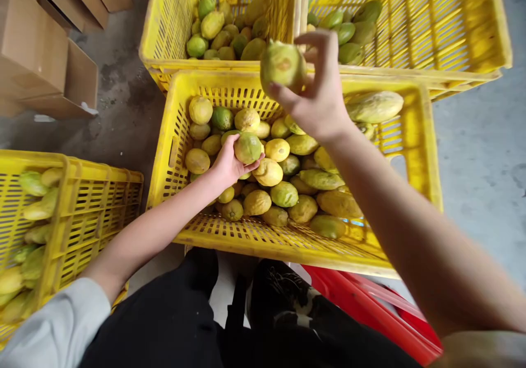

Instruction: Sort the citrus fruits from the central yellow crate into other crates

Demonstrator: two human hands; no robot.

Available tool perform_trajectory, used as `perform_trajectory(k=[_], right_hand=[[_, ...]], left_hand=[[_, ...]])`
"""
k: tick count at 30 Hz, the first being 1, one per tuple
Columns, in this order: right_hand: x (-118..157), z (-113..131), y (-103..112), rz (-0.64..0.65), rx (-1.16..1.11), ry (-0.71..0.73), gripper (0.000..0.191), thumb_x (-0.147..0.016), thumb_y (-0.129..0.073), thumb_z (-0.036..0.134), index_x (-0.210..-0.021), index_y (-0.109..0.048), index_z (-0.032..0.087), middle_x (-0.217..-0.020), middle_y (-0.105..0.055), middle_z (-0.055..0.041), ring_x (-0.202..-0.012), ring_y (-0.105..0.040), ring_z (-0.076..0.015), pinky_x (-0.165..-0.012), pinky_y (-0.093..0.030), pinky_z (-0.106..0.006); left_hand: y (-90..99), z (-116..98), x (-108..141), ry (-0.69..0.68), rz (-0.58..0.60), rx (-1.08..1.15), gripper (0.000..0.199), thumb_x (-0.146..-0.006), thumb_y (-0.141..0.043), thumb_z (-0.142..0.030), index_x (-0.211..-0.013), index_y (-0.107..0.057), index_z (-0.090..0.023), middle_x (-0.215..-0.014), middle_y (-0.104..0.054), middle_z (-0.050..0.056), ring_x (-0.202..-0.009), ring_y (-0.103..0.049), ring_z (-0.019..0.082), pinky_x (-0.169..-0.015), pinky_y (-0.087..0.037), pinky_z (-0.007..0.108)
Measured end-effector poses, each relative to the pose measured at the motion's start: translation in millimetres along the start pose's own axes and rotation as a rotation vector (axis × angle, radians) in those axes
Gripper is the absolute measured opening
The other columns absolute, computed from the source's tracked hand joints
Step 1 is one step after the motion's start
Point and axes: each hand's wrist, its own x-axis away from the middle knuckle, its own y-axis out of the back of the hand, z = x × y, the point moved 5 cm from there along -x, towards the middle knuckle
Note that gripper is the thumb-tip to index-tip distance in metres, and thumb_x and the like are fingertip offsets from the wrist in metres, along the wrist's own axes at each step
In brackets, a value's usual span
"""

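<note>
Left hand (230, 162) is cupping a greenish fruit (247, 148), fingers curling under it, thumb lying along its side, low over the left half of the middle crate (263, 247). Right hand (322, 91) is clamping a yellow-green fruit (282, 65) between thumb and fingers, holding it up above the far rim of that crate, in front of the two far crates; this one is blurring a bit, and a brownish patch is showing on its surface.

Progress: looking partway. Both held fruits are sitting in the hands, neither one set down yet. The middle crate is holding plenty more loose fruit (268, 172), mixed yellow and green, plus a long pale fruit (376, 107) lying at its far right, so a good deal is probably remaining. The far-left crate (164, 28) is holding a modest heap low down; the far-right crate (435, 20) is holding a smaller bunch, mostly green, toward its left side. The left crate (98, 193) is also holding fruit. Which crates are counting as finished, I cannot tell. Cardboard boxes (33, 39) are standing far left; a red container (370, 308) is sitting near right.
</note>
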Motion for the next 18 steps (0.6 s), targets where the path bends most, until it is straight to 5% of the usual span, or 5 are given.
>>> perform_trajectory(k=[3, 7, 10, 14, 18], right_hand=[[-44, 26, -19, 0.159, 0.282, 0.261, 0.058, -0.073, -0.065, -0.018, -0.097, -0.065, 0.035, -0.130, -0.064, 0.0107, -0.150, -0.036, -0.0151, -0.113, -0.053, -0.022], [-104, 14, -17, -0.049, 0.798, 0.352, 0.048, -0.075, -0.073, -0.014, -0.108, -0.067, 0.021, -0.143, -0.053, 0.0004, -0.149, -0.032, -0.0243, -0.133, -0.017, -0.033], [-129, -10, -7, -0.162, 0.998, 0.366, 0.015, -0.088, -0.077, 0.013, -0.089, -0.063, 0.019, -0.126, -0.064, -0.0077, -0.142, -0.043, -0.0367, -0.123, -0.031, -0.053], [-134, -29, -5, -0.128, 1.448, 0.499, 0.034, -0.102, -0.060, 0.044, -0.082, -0.063, 0.018, -0.101, -0.071, -0.0144, -0.128, -0.056, -0.0435, -0.111, -0.036, -0.063], [-120, -28, -10, -0.199, 1.788, 0.545, 0.046, -0.109, -0.038, 0.039, -0.105, -0.069, 0.005, -0.110, -0.070, -0.0229, -0.116, -0.061, -0.0431, -0.104, -0.040, -0.060]], left_hand=[[0.4, 0, 1, -0.001, -0.038, -0.034, 0.035, -0.103, -0.044, -0.041, -0.099, -0.068, -0.016, -0.083, -0.069, 0.010, -0.080, -0.070, 0.022, -0.060, -0.052, 0.027], [-1.2, -1, 5, -0.025, -0.077, -0.094, 0.028, -0.100, -0.048, -0.039, -0.084, -0.063, -0.022, -0.084, -0.069, 0.009, -0.100, -0.071, 0.027, -0.074, -0.055, 0.033], [-2.2, 0, 6, -0.027, -0.067, -0.115, 0.028, -0.099, -0.047, -0.041, -0.083, -0.062, -0.024, -0.085, -0.068, 0.009, -0.107, -0.070, 0.029, -0.083, -0.056, 0.037], [-3.3, 2, 4, -0.045, -0.041, -0.051, 0.032, -0.102, -0.042, -0.040, -0.088, -0.062, -0.021, -0.087, -0.068, 0.007, -0.094, -0.071, 0.024, -0.071, -0.053, 0.031], [-4.3, -16, 15, -0.244, -0.082, 0.111, 0.030, -0.103, -0.042, -0.038, -0.092, -0.062, -0.019, -0.086, -0.067, 0.004, -0.082, -0.068, 0.017, -0.064, -0.050, 0.023]])
